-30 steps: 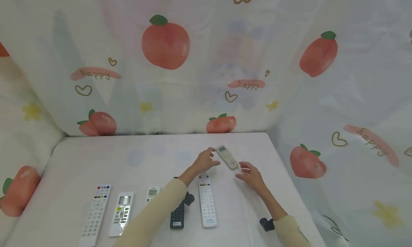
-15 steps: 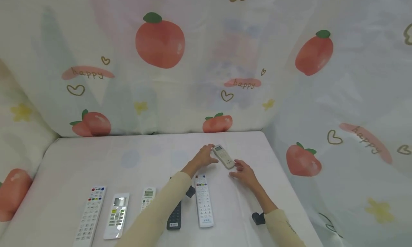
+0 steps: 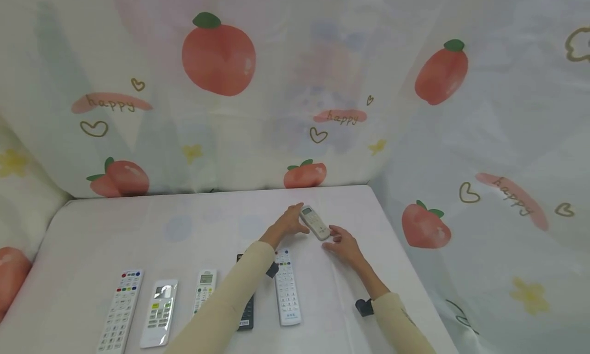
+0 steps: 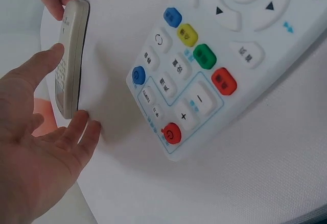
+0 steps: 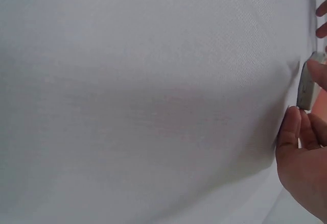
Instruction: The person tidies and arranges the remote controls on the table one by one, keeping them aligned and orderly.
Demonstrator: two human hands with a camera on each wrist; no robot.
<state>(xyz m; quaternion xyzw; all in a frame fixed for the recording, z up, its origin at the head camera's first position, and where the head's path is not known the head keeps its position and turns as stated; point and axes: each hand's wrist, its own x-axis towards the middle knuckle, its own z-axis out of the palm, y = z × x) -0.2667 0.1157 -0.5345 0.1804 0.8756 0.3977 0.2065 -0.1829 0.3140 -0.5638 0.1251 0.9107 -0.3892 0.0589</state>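
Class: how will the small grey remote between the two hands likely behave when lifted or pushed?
The small grey remote looks like a rigid plastic bar, so probably stiff and light. Flat-backed, it should slide on the white cloth rather than roll. Its smooth sides may slip.

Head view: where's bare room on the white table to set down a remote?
Free: far left of the white cloth-covered table, behind the front row of remotes, and the right edge beyond the right hand. Crowded: front row, and around the small grey remote between both hands.
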